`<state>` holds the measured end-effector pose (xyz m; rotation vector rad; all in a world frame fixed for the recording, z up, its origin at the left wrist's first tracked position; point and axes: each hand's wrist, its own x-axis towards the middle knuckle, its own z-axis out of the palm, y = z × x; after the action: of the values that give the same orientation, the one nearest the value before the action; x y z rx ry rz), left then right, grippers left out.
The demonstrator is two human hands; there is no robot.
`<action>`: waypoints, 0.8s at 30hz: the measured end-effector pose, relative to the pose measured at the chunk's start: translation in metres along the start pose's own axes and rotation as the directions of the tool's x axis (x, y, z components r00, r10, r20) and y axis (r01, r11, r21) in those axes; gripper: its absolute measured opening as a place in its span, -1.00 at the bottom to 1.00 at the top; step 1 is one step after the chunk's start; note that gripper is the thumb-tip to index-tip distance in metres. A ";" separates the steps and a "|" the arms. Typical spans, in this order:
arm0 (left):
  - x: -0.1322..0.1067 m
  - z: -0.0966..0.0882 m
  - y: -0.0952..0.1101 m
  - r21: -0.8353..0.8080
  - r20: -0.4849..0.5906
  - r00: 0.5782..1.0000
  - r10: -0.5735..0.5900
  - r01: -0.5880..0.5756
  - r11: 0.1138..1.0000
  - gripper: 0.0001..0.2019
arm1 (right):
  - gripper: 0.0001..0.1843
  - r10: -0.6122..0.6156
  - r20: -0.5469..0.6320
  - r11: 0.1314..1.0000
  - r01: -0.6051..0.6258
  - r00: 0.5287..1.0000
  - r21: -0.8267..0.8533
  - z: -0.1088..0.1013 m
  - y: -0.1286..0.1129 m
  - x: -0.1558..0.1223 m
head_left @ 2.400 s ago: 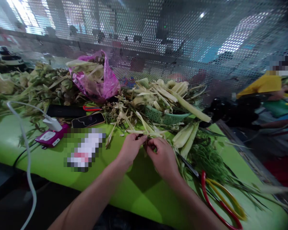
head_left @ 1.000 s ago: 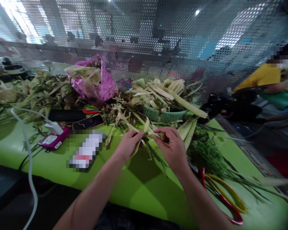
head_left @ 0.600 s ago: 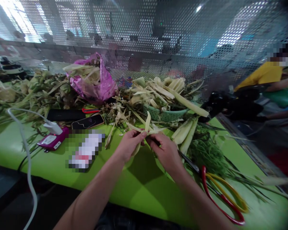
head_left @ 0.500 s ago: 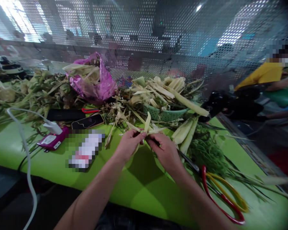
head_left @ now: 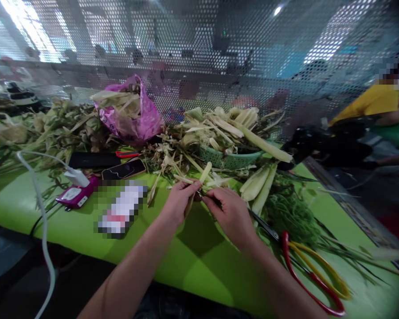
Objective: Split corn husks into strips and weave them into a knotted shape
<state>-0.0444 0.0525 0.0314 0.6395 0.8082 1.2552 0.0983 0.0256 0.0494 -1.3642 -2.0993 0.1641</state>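
Note:
Pale corn husk strips [head_left: 205,173] are pinched between the thumb and fingers of my left hand [head_left: 180,199]. One strip stands up and others stick out sideways and down. My right hand [head_left: 228,210] is closed in a pinch just right of the strips. A small dark bit shows at its fingertips, too small to name. Beside my right wrist lie large scissors [head_left: 272,232] with one red and one yellow handle, partly hidden by the forearm. Whole pale husks [head_left: 257,186] lie past my right hand.
Behind my hands, a green basket [head_left: 231,159] overflows with dry husks. A pink plastic bag [head_left: 146,119] of husks stands left of it. Phones [head_left: 123,169], a purple power adapter [head_left: 76,195] and a white cable [head_left: 41,212] lie left. Green stringy fibres [head_left: 291,215] lie right, before a perforated metal screen [head_left: 186,40].
My right fingers have drawn slightly back from the husk strips, and a small dark bit now shows at their tips. The upright strip leans more to the right. The whole view has shifted slightly.

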 end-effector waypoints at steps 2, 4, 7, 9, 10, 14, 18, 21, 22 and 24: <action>0.002 -0.003 0.001 -0.029 -0.004 0.999 -0.043 0.043 0.999 -0.71 | -0.83 -0.028 -0.085 0.996 0.021 0.996 -0.084 -0.002 0.001 -0.001; 0.004 -0.004 0.003 -0.071 -0.005 0.999 -0.051 0.051 0.996 -0.71 | -0.79 -0.112 -0.142 0.984 0.090 0.983 -0.152 -0.003 0.000 -0.002; 0.004 -0.004 0.004 -0.109 -0.014 0.998 -0.065 0.063 0.992 -0.74 | -0.67 -0.268 -0.043 0.949 0.256 0.963 -0.187 0.000 -0.006 -0.003; 0.002 -0.003 0.004 -0.110 -0.011 0.996 -0.085 0.083 0.990 -0.74 | -0.62 -0.320 0.040 0.926 0.322 0.946 -0.199 0.004 -0.010 -0.004; 0.001 -0.003 0.004 -0.105 0.002 0.995 -0.097 0.096 0.990 -0.74 | -0.62 -0.332 0.057 0.918 0.336 0.942 -0.209 0.006 -0.011 -0.004; -0.002 0.000 0.005 -0.088 0.060 0.991 -0.121 0.126 0.988 -0.72 | -0.73 -0.384 0.031 0.899 0.381 0.923 -0.217 0.009 -0.013 -0.004; -0.002 0.000 0.005 -0.085 0.014 1.000 -0.023 0.024 0.996 -0.64 | -0.75 -0.395 -0.051 0.913 0.385 0.917 -0.137 0.003 -0.013 -0.006; 0.000 0.000 0.004 -0.008 0.054 0.998 0.035 -0.035 0.999 -0.65 | -0.81 -0.264 -0.177 0.964 0.261 0.948 -0.040 -0.003 -0.009 -0.005; 0.000 0.000 0.004 0.022 0.084 0.996 0.030 -0.032 0.999 -0.67 | -0.86 -0.198 -0.217 0.979 0.202 0.956 0.000 -0.005 -0.007 -0.003; -0.001 0.001 0.003 0.071 0.147 0.989 -0.003 -0.008 0.997 -0.70 | -0.94 -0.046 -0.272 0.991 0.079 0.961 0.112 -0.007 -0.002 -0.001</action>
<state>-0.0454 0.0519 0.0350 0.7818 0.7317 1.1710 0.1004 0.0226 0.0554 -1.1753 -1.8704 0.0745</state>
